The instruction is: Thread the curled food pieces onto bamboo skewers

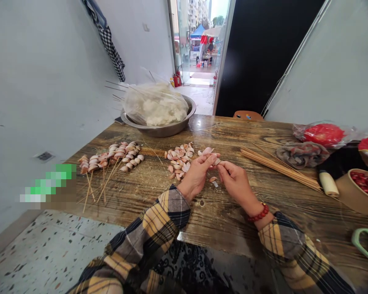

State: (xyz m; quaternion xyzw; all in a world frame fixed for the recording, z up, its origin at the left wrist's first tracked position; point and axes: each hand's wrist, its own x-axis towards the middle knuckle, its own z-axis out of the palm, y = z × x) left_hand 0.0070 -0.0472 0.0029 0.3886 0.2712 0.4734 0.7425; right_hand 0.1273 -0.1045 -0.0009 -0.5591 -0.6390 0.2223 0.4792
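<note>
Above the wooden table, my left hand [198, 174] and my right hand [235, 181] meet fingertip to fingertip. Between them is a small pale garlic clove [217, 161], pinched by the fingers of both hands and partly hidden. A loose pile of garlic cloves [179, 160] lies just left of my left hand. Under the hands are a single clove [213, 179] and a scrap of white skin [215, 184]. Further left, several skewers of garlic cloves [110, 154] lie side by side, their bare stick ends toward me.
A bundle of wooden skewers [279, 168] lies to the right. At the back left stands a metal basin [159, 130] holding a plastic bag with sticks poking out. On the right are a crumpled cloth [303, 154], a bowl of red pieces [355, 192] and a green handle [365, 243].
</note>
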